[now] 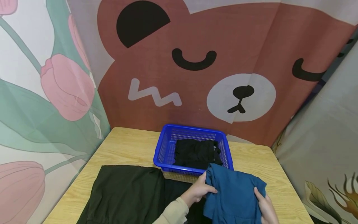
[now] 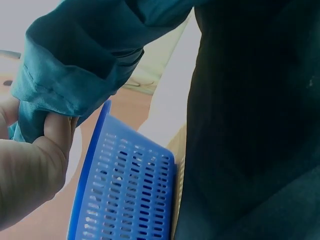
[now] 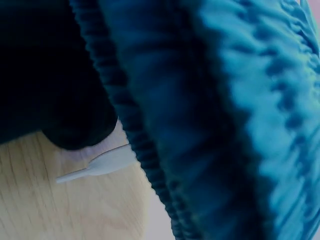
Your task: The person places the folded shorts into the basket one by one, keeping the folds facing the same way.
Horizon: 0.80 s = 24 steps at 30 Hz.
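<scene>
A folded blue garment [image 1: 235, 194] is held up over the near side of the table, in front of the basket. Its gathered elastic band [image 3: 170, 150] fills much of the right wrist view. My left hand [image 1: 197, 188] pinches its upper left edge, thumb in front; the left wrist view shows the fingers [image 2: 57, 132] tucked under a fold. On the opposite edge, my right hand [image 1: 265, 207] grips it with the thumb on the front face. The right wrist view hides that hand behind the cloth. To the left, a dark green garment [image 1: 126, 193] lies spread on the table.
A blue plastic basket [image 1: 158, 155] stands at the back of the wooden table [image 1: 251, 154], with folded black clothing [image 1: 194, 152] inside. Black cloth [image 1: 176, 188] lies beside the dark green garment. A pale tapered piece [image 3: 110, 161] shows below the blue garment's band. Printed drapes surround the table.
</scene>
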Each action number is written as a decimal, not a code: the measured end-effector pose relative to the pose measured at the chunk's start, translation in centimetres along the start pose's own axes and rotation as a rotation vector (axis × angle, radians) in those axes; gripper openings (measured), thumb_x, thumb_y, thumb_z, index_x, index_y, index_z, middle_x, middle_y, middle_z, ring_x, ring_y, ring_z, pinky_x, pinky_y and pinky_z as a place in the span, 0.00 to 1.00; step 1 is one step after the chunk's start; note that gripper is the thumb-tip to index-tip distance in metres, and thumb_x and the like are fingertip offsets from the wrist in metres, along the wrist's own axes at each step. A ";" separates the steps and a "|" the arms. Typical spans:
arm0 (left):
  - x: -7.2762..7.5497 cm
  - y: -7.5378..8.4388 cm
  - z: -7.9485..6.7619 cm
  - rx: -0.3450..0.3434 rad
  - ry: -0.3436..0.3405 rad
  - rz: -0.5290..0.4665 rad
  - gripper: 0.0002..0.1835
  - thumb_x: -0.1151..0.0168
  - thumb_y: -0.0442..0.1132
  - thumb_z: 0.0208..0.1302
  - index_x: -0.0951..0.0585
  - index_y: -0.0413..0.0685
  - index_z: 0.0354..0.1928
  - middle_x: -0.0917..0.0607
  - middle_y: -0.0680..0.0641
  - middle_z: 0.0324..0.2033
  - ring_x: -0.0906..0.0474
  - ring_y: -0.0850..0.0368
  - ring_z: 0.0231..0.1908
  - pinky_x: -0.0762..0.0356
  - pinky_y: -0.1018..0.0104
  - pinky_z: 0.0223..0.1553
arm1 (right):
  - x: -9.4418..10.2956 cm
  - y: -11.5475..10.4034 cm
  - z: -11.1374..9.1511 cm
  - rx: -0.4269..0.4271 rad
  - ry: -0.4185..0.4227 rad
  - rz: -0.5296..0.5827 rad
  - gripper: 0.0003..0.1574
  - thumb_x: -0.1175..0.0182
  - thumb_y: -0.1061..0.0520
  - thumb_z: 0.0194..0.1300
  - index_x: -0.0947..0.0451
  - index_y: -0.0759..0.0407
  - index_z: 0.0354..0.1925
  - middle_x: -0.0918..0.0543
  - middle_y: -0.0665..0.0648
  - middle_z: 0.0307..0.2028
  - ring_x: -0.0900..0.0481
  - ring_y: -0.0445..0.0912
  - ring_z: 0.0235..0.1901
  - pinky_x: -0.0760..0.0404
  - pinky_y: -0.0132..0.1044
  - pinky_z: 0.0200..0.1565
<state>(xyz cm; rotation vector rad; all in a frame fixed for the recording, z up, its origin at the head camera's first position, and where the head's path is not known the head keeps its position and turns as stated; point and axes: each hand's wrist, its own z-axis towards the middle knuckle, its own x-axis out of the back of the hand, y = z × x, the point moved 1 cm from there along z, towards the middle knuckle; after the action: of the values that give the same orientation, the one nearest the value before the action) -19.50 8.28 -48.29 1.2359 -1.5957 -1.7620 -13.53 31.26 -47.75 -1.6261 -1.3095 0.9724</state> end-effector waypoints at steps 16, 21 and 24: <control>2.3 0.2 -1.2 -0.029 -0.013 -0.058 0.48 0.43 0.17 0.41 0.47 0.47 0.67 0.35 0.39 0.57 0.31 0.47 0.47 0.28 0.55 0.42 | -2.8 -0.3 0.0 0.046 -0.049 -0.026 0.52 0.61 0.33 0.63 0.78 0.56 0.67 0.71 0.61 0.67 0.68 0.55 0.64 0.58 0.46 0.62; 3.1 0.5 -1.8 -0.023 -0.002 -0.063 0.47 0.43 0.18 0.41 0.48 0.47 0.67 0.38 0.38 0.58 0.31 0.46 0.46 0.27 0.55 0.41 | -3.7 -0.4 0.1 0.050 -0.054 -0.015 0.55 0.59 0.33 0.62 0.76 0.58 0.67 0.68 0.64 0.67 0.65 0.57 0.64 0.57 0.48 0.62; 3.5 0.8 -2.2 -0.015 0.012 -0.071 0.47 0.44 0.18 0.42 0.47 0.48 0.67 0.36 0.38 0.57 0.30 0.46 0.45 0.27 0.54 0.40 | -4.2 -0.5 0.3 0.053 -0.064 -0.007 0.56 0.58 0.33 0.61 0.77 0.59 0.67 0.69 0.65 0.67 0.66 0.58 0.64 0.58 0.49 0.62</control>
<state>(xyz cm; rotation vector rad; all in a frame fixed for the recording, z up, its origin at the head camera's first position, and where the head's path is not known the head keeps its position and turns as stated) -19.57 4.06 -48.50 1.3088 -1.5471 -1.8021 -14.62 27.17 -47.11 -1.5610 -1.3201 1.0535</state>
